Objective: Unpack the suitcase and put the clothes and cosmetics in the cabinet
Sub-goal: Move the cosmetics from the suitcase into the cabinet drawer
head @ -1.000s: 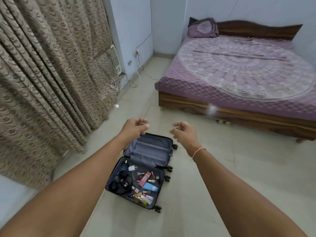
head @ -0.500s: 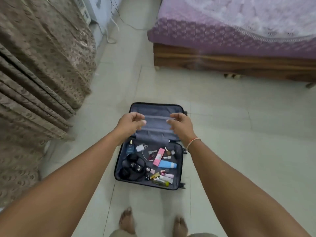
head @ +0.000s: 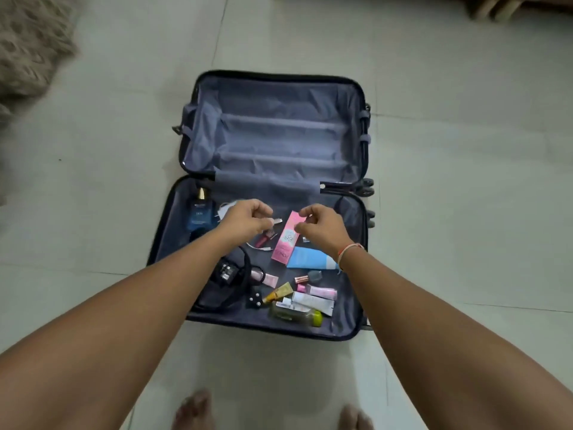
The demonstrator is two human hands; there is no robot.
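Observation:
A dark suitcase lies wide open on the tiled floor. Its far half shows only grey lining. The near half holds loose cosmetics: a pink box, a light blue tube, a blue perfume bottle, a green bottle, a white tube and several small lipsticks. A black charger with cable lies among them. My left hand and my right hand hover side by side over the pink box's upper end, fingers loosely curled, holding nothing.
A beige patterned curtain hangs at the upper left. A wooden bed leg shows at the top right. My bare feet stand just in front of the suitcase. Pale floor tiles surround it.
The view has tipped down and closed in on the suitcase. Both hands have dropped from over the far lined half to over the cosmetics in the near half.

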